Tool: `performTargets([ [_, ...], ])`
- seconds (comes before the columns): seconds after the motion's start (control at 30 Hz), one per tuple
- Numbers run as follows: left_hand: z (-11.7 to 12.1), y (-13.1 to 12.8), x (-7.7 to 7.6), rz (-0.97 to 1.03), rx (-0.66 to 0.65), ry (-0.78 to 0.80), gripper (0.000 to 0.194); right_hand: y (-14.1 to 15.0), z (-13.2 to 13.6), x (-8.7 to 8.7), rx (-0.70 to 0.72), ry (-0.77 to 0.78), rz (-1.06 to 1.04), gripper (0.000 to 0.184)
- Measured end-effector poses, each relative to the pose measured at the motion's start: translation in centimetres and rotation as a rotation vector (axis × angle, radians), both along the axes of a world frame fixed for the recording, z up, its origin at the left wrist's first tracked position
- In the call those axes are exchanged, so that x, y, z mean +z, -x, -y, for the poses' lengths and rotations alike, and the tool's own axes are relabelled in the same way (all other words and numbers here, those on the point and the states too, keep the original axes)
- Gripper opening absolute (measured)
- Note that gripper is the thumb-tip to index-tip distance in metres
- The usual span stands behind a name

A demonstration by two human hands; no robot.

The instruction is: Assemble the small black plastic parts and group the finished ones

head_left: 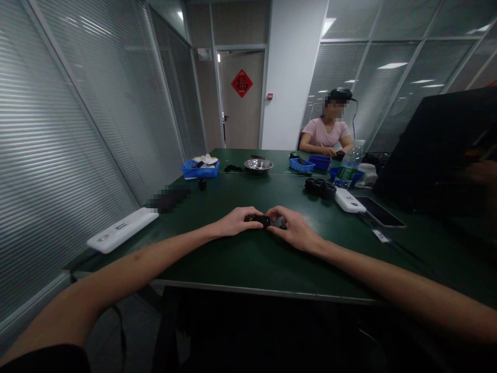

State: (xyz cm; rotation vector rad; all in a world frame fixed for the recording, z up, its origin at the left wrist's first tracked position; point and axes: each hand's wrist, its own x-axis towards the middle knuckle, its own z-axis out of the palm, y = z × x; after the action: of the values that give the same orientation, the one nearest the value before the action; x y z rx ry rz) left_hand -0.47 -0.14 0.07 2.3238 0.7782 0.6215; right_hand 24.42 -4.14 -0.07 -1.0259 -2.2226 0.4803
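Over the near middle of the green table, my left hand point(238, 223) is closed, with thumb and fingers pinching a small glossy black part point(264, 221). The part is rounded at its right end; its exact kind cannot be made out. From the other side, my right hand point(297, 229) curves in, its thumb and index fingertips at the part's right end. Another bit of black point(283, 224) shows behind the right thumb, partly hidden by the fingers.
On the green table point(233, 264) are a metal bowl point(258, 166), a blue basket point(200, 168), black round parts point(320, 187), a bottle point(347, 168), a phone point(380, 211) and white power banks point(123, 230) point(349, 201). A person point(328, 132) sits opposite. A dark monitor point(438, 150) stands right.
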Motion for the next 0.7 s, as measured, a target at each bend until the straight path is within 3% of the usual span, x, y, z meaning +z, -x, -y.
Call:
performTargets([
  [0.2,0.06,0.08,0.07,0.006,-0.011,0.004,0.042,0.03,0.02,0.03,-0.034,0.075,-0.007,0.027],
  [0.43,-0.05,0.07,-0.08,0.004,-0.007,-0.006,0.041,0.04,0.15,0.23,-0.010,-0.016,0.013,0.025],
  [0.7,0.17,0.05,0.21,-0.001,-0.001,0.002,0.042,0.17,0.24,0.22,-0.018,0.045,-0.004,0.023],
])
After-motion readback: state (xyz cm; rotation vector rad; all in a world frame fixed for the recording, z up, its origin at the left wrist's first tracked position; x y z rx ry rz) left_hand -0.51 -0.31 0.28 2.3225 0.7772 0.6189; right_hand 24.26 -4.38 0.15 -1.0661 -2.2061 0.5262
